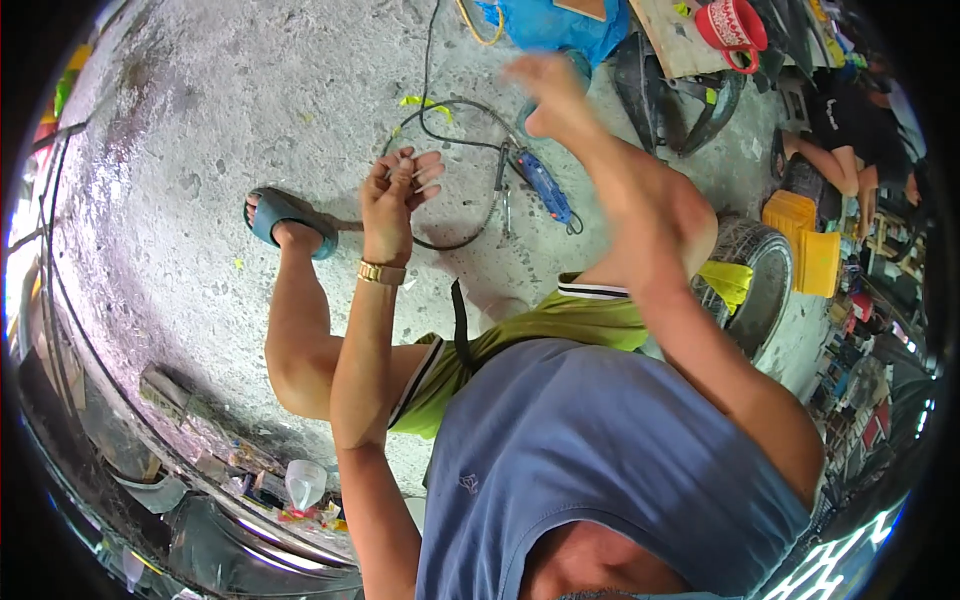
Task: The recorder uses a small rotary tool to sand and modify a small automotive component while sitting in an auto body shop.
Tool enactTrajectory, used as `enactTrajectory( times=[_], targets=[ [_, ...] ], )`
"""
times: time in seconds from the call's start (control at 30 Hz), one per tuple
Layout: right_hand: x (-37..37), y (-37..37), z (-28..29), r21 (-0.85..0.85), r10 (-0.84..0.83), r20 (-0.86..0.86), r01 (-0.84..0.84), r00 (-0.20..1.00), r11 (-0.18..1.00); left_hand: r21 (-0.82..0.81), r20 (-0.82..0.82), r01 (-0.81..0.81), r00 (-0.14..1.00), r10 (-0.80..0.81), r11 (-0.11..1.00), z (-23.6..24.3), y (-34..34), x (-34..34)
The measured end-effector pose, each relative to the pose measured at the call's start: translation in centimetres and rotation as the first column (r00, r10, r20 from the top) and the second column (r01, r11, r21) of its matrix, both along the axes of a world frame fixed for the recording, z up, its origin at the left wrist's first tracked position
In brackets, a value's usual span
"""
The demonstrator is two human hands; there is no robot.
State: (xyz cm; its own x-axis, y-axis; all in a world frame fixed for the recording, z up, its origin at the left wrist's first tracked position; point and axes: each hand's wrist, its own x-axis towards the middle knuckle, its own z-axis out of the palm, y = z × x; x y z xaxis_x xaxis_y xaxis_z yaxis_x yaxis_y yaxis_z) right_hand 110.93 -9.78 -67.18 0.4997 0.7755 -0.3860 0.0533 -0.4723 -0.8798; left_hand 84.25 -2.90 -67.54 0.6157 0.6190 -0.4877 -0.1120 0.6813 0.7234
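Observation:
My left hand (395,195) is raised over the concrete floor, a gold watch on its wrist. Its fingers are partly curled but spread, and nothing shows between them. My right hand (550,90) is smeared by motion, with the thumb apart from the outstretched fingers and no object visible in it. Between and below the hands, a blue handheld power tool (545,187) lies on the floor. A black cable (440,243) loops around near it. Beside the tool is a thin metal piece (507,212), too small to name. Neither hand touches these things.
A blue plastic bag (600,38) and a red patterned mug (732,28) on a wooden board (672,45) are at the far right. A tyre (768,290) and yellow plastic stool (815,255) stand right. Another person (860,130) crouches beyond. Clutter lines the left edge.

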Motion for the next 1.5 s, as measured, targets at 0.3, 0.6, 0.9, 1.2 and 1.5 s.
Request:
enactTrajectory(
  times=[0.3,0.6,0.9,1.2,1.5],
  targets=[
    [-10.7,-7.3,-18.3,-0.214,-0.321,-0.651,0.239,0.688,0.947,-0.02,-0.107,0.117,0.987,-0.118,0.993,-1.1,-1.1,-0.8],
    [-10.3,-14.9,-28.1,-0.622,-0.143,0.303,0.309,0.942,0.72,0.09,-0.239,0.218,0.952,-0.192,0.972,-0.1,-1.5,-1.0],
    [-7.9,-10.8,-29.1,-0.607,-0.12,0.514,0.459,0.849,0.649,0.146,-0.211,0.213,0.961,-0.18,0.966,-1.4,-2.1,0.7],
    [-12.2,-3.3,-11.2,-0.281,0.067,0.216,-0.004,0.974,0.96,0.238,-0.155,0.145,0.982,-0.11,0.96,-4.0,-0.9,-0.9],
    [-14.9,-1.0,-1.0,0.054,0.187,0.091,-0.193,0.978,0.98,0.34,0.025,0.094,0.994,-0.109,0.936,-2.5,0.2,-0.1]
  ],
)
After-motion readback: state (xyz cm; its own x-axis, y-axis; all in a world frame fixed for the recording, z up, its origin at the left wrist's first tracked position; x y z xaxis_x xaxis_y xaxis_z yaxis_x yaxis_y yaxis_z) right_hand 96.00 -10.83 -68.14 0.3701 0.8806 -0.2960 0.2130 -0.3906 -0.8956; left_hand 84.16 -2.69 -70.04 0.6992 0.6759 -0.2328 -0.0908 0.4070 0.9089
